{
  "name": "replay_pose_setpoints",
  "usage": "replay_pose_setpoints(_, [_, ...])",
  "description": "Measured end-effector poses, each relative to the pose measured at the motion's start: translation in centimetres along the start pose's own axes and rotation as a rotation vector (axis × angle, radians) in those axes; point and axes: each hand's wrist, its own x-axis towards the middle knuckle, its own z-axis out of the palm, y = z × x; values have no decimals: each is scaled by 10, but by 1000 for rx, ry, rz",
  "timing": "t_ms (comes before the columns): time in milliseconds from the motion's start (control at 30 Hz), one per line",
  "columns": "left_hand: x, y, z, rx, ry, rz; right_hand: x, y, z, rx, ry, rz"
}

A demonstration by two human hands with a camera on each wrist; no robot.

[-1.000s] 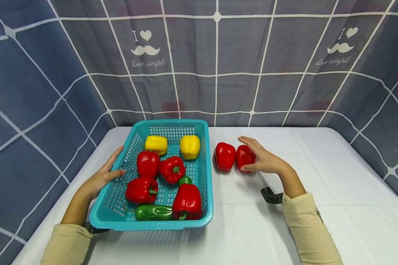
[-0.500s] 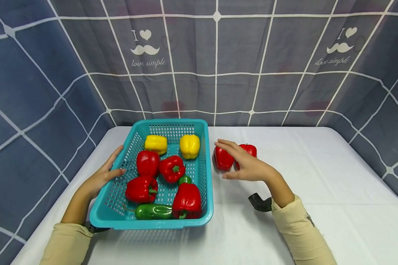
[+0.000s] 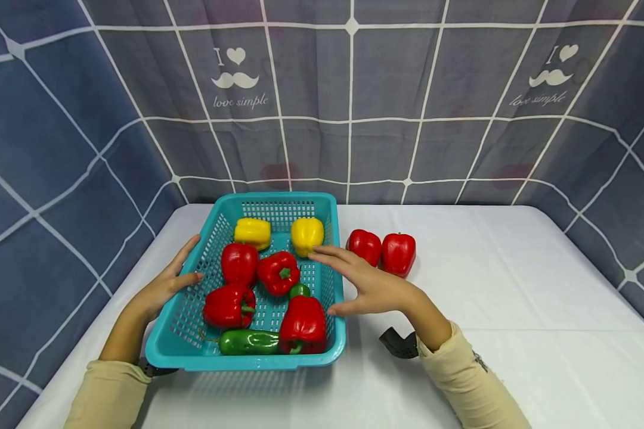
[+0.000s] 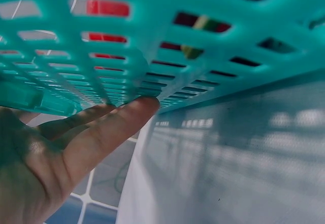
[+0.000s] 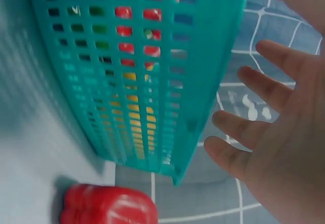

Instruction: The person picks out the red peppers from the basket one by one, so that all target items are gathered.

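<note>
The turquoise plastic basket point(image 3: 231, 363) stands on the left half of the white table. It holds several red bell peppers point(image 3: 239, 265), two yellow bell peppers point(image 3: 307, 236) and a long green pepper point(image 3: 248, 343). My left hand point(image 3: 163, 292) holds the basket's left side, thumb over the rim. In the left wrist view its fingers point(image 4: 109, 132) lie along the outside of the slotted wall. My right hand point(image 3: 372, 286) reaches over the right rim with fingers spread and nothing in them. The right wrist view shows its fingertips point(image 5: 218, 117) beyond the rim.
Two red bell peppers point(image 3: 398, 255) lie side by side on the white tablecloth point(image 3: 515, 286), right of the basket. A grey cloth with white grid lines point(image 3: 386, 149) hangs behind the table and along both sides.
My right hand has moved left and a little nearer, from above the two loose red bell peppers to the basket's right rim. The left hand and the basket have stayed put.
</note>
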Motion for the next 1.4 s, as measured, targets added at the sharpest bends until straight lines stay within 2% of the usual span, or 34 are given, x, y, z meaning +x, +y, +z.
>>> replay_pose_setpoints(167, [0,0,-1,0,0,0,6,-5,5,-55,-18,-20])
replay_pose_setpoints(500, [-3,1,-2,-4,4,-5,12,-14,7,-99,-64,6])
replay_pose_setpoints(800, [1,-2,-1,4,8,-7,21,-23,17,-142,-198,26])
replay_pose_setpoints(933, [2,-2,0,-2,4,-6,22,-28,18,-124,-244,53])
replay_pose_setpoints(1067, [2,-2,-1,-2,6,-2,23,-28,19,-122,-248,57])
replay_pose_setpoints(1400, [2,-2,0,2,9,2,26,-25,22,-151,-193,20])
